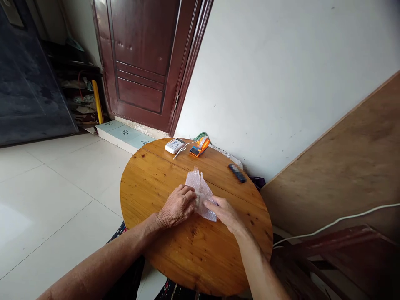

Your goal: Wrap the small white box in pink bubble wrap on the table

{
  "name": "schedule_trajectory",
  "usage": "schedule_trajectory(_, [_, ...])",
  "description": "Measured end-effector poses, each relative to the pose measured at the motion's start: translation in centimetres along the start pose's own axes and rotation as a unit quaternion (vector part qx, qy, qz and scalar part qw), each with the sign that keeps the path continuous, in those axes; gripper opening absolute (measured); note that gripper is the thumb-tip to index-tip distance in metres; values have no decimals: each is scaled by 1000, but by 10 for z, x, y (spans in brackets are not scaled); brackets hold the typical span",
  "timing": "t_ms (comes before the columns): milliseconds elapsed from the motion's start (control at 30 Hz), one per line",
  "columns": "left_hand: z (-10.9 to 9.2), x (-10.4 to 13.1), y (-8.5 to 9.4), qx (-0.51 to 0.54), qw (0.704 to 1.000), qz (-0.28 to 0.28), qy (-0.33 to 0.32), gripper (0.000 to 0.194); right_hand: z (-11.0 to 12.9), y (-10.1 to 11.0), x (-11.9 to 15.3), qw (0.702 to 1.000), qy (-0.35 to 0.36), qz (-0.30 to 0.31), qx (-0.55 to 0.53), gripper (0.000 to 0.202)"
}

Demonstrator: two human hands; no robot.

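Bubble wrap (203,189), translucent, pinkish-white, crumpled, lies mid-table (150,183). Left hand (180,203) has curled fingers on its left side; right hand (223,211) fingers touch its right edge, grip unclear. Orange tape dispenser (199,147), white device (175,145) beyond.

On the round table (143,183): 1 white device (175,146) at 11 o'clock, 1 orange item (200,147) at 12, 1 blurred dark oblong (237,173) between 1 and 2.
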State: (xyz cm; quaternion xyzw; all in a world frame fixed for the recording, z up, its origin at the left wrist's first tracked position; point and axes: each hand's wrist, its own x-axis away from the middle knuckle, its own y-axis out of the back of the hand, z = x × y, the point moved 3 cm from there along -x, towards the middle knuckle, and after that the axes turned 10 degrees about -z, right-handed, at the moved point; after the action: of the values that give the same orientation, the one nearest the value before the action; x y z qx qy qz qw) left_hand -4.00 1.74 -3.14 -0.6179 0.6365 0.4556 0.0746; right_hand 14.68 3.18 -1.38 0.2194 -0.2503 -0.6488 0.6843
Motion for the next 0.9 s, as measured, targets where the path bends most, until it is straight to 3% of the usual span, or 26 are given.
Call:
schedule_trajectory(167, [1,1,-3,-35,999,2,-25,23,-19,-11,-5,988,4,-140,59,26])
schedule_trajectory(433, [1,1,-6,-93,993,-28,-66,23,-3,-19,2,971,17,-237,24,14])
schedule_trajectory(667, [1,-3,-8,-121,989,-25,-78,21,10,-32,7,945,-69,-203,-248,57])
schedule_trajectory(900, [1,-3,-8,-71,997,-21,-35,23,29,-30,10,957,-47,-179,-223,68])
